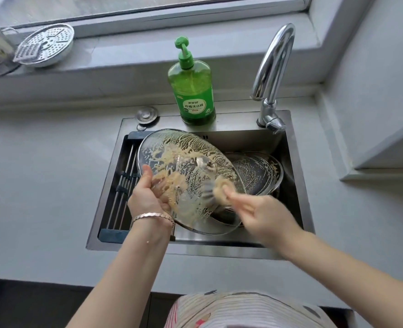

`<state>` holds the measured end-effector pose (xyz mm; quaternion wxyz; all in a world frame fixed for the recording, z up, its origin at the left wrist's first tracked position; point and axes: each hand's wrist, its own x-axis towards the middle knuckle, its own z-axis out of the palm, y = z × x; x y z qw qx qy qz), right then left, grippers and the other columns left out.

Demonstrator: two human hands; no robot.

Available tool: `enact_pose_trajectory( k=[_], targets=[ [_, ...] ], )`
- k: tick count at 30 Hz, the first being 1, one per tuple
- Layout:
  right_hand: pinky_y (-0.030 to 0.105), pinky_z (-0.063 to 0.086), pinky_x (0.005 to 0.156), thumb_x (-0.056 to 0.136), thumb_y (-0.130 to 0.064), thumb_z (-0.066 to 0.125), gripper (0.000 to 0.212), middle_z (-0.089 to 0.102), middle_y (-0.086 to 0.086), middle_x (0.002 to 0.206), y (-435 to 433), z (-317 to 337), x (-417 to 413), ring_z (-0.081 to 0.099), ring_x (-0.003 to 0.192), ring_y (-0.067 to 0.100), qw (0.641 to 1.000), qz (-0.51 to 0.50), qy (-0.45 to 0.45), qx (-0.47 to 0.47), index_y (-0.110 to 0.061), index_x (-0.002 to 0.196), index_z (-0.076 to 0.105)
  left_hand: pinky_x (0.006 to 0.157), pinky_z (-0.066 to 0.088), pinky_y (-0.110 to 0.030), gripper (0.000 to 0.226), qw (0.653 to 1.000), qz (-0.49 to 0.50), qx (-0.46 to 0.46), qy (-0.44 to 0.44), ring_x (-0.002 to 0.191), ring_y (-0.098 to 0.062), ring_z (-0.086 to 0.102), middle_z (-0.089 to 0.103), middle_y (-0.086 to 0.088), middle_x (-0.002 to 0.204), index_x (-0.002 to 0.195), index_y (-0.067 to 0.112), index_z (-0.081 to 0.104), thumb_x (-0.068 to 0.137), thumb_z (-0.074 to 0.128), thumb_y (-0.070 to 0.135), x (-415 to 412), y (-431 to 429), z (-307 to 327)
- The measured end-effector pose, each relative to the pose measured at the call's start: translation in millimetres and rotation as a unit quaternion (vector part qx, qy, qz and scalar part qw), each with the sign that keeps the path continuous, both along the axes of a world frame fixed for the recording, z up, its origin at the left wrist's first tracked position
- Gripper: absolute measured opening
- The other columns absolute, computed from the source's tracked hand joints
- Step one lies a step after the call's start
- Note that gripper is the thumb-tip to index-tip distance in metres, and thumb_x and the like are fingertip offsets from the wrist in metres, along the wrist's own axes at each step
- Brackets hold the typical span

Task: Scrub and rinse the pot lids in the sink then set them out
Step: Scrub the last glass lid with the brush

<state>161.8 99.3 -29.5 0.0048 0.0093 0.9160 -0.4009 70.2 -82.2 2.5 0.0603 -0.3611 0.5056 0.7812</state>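
Head view: the lid (186, 152), gripped at eight o'clock by the left hand (146, 197), is being scrubbed with a sponge (221, 188) pinched in the right hand (264, 216); rinsing seems next.

**Sudsy lid held above the sink**

Over the sink (219, 243) we see the left hand (148, 195) gripping the left edge of a large glass lid (186, 157), which is tilted and streaked with yellowish suds. The right hand (262, 216), blurred, holds a scrub pad (221, 189) against the lid. Inside the sink, at its right, lies a second sudsy lid (254, 174). On the sink's back ledge stand a green dish-soap bottle (193, 91) and the faucet (273, 74).
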Motion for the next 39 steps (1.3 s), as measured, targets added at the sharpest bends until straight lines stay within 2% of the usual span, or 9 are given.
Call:
enact_pose_trajectory(
  k=[3,8,13,16,21,27,30,34,39],
  targets=[
    [0.026,0.044,0.044,0.083,-0.029,0.045,0.040,0.065,-0.002,0.062,-23,15,20,0.058,0.052,0.020,0.991,0.130,0.021,0.016,-0.038,0.119,0.059,0.061,0.057,-0.029,0.028,1.000,-0.003,-0.007,0.002,0.058,-0.020,0.068,0.070,-0.010,0.079,0.078,0.009,0.064,0.083,0.064,0.036,-2,-1,1],
    [0.045,0.050,0.086,0.091,-0.028,0.051,0.044,0.070,0.002,0.108,22,-8,-14,0.065,0.101,0.026,0.994,-0.065,-0.076,-0.037,-0.065,0.113,0.044,0.053,0.053,-0.025,0.024,1.000,0.003,0.002,0.017,0.046,-0.013,0.063,0.068,-0.002,0.060,0.074,0.011,0.062,0.086,0.062,0.032,-1,1,4],
    [0.042,0.052,0.069,0.085,-0.042,0.042,0.038,0.073,-0.003,0.088,-10,1,25,0.067,0.079,0.021,0.994,0.071,-0.067,-0.057,-0.063,0.117,0.041,0.082,0.053,-0.040,0.023,1.000,0.004,0.008,0.013,0.060,-0.020,0.066,0.069,-0.005,0.070,0.076,0.010,0.062,0.085,0.063,0.031,-4,-5,5],
    [0.048,0.047,0.092,0.091,-0.027,0.053,0.042,0.069,0.002,0.112,19,-21,9,0.063,0.107,0.026,0.989,-0.062,-0.092,-0.097,-0.065,0.105,0.046,0.073,0.055,-0.036,0.023,0.999,0.005,0.029,0.022,0.054,-0.016,0.067,0.070,-0.002,0.063,0.077,0.011,0.061,0.087,0.060,0.031,-5,-6,6],
    [0.042,0.052,0.079,0.084,-0.045,0.043,0.043,0.073,-0.001,0.099,-14,-14,34,0.068,0.089,0.020,0.992,0.056,-0.083,-0.075,-0.080,0.105,0.029,0.066,0.056,-0.032,0.022,0.999,0.020,0.009,0.026,0.051,-0.015,0.066,0.068,-0.001,0.061,0.076,0.011,0.061,0.087,0.061,0.030,-8,-7,9],
    [0.030,0.043,0.093,0.091,-0.020,0.056,0.039,0.066,-0.004,0.118,18,-35,19,0.060,0.111,0.012,0.975,-0.098,-0.154,-0.128,-0.045,0.121,0.054,0.053,0.053,-0.024,0.025,0.999,0.038,0.020,0.033,0.047,-0.013,0.064,0.065,0.002,0.052,0.074,0.011,0.058,0.089,0.059,0.031,-9,-5,15],
    [0.032,0.048,0.085,0.091,-0.022,0.057,0.045,0.070,0.000,0.109,-7,-24,38,0.066,0.099,0.017,0.984,-0.006,-0.114,-0.134,-0.062,0.111,0.049,0.052,0.051,-0.024,0.024,0.998,0.046,0.013,0.030,0.048,-0.012,0.063,0.065,0.003,0.051,0.074,0.012,0.058,0.089,0.059,0.031,-9,-5,17],
    [0.029,0.044,0.090,0.092,-0.021,0.055,0.037,0.066,-0.009,0.115,20,-36,17,0.060,0.109,0.012,0.966,-0.140,-0.154,-0.155,-0.050,0.116,0.054,0.052,0.055,-0.024,0.025,0.998,0.050,0.025,0.025,0.045,-0.011,0.063,0.063,0.004,0.047,0.073,0.012,0.056,0.090,0.057,0.031,-6,-3,18],
    [0.044,0.050,0.084,0.089,-0.034,0.051,0.040,0.071,0.001,0.106,-17,-11,33,0.066,0.099,0.025,0.988,0.016,-0.086,-0.123,-0.065,0.113,0.041,0.092,0.048,-0.041,0.026,0.998,0.046,0.027,0.019,0.051,-0.015,0.066,0.068,-0.001,0.055,0.073,0.012,0.060,0.089,0.059,0.033,-4,1,17]
  ],
)
